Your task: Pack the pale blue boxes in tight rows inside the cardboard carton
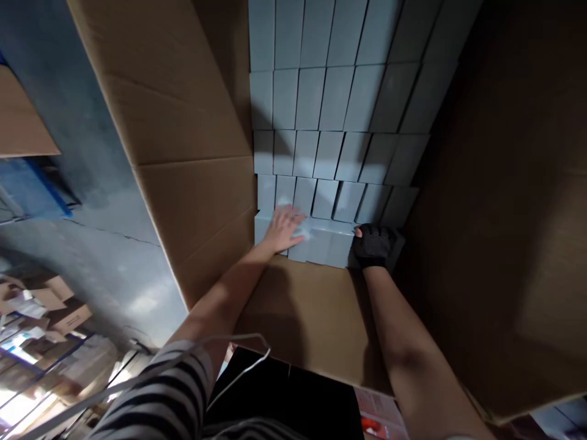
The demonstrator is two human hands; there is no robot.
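Observation:
Both my arms reach down into a large cardboard carton point(183, 201) packed with rows of small grey-white boxes point(321, 110). My left hand point(285, 227), bare, lies flat with fingers spread on the nearest row of small boxes point(321, 241). My right hand point(373, 246) wears a black glove and is curled against the right end of that same row; what its fingers hold, if anything, is hidden. The bare brown bottom of the carton point(312, 311) shows in front of the row.
The carton's flaps stand open at the left point(151, 85) and right point(513, 214). A grey concrete floor point(92, 244) lies to the left, with more cartons and packed goods point(41, 305) at the lower left. A thin cable point(229, 342) hangs by my striped sleeve point(160, 397).

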